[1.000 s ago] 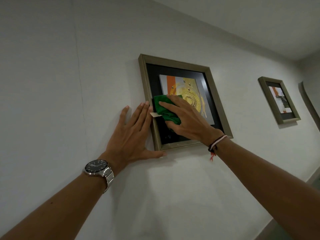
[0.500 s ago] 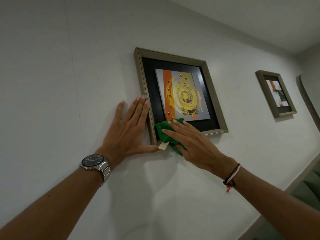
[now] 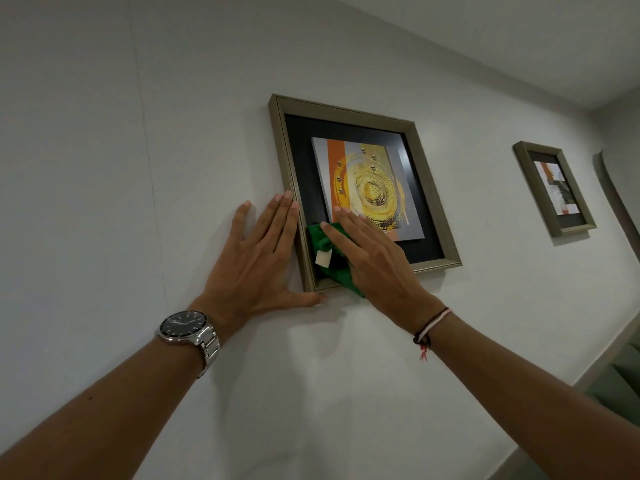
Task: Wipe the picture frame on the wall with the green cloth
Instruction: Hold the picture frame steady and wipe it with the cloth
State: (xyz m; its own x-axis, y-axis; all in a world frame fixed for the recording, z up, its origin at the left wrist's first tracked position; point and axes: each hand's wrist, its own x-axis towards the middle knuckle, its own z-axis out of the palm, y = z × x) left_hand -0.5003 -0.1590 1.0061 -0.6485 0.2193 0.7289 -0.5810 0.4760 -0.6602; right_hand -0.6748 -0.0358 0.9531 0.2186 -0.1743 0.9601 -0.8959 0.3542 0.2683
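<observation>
A picture frame [image 3: 346, 114] with a dull gold moulding hangs on the white wall and holds an orange and gold abstract picture on a black mount. My right hand [image 3: 375, 259] lies flat on the green cloth [image 3: 320, 239], pressing it against the frame's lower left area. The cloth's pale tag [image 3: 323, 258] shows beside my fingers. My left hand [image 3: 258, 261] rests flat on the wall against the frame's left edge, fingers apart, thumb under the bottom left corner. It wears a steel wristwatch.
A second, smaller framed picture [image 3: 554, 188] hangs further right on the same wall. A dark curved shape [image 3: 620, 202] sits at the far right edge. The ceiling meets the wall at the upper right.
My right hand slid the cloth down from mid-left of the glass to the bottom left corner, then a little back up onto the lower left. My left hand stayed against the frame's left edge.
</observation>
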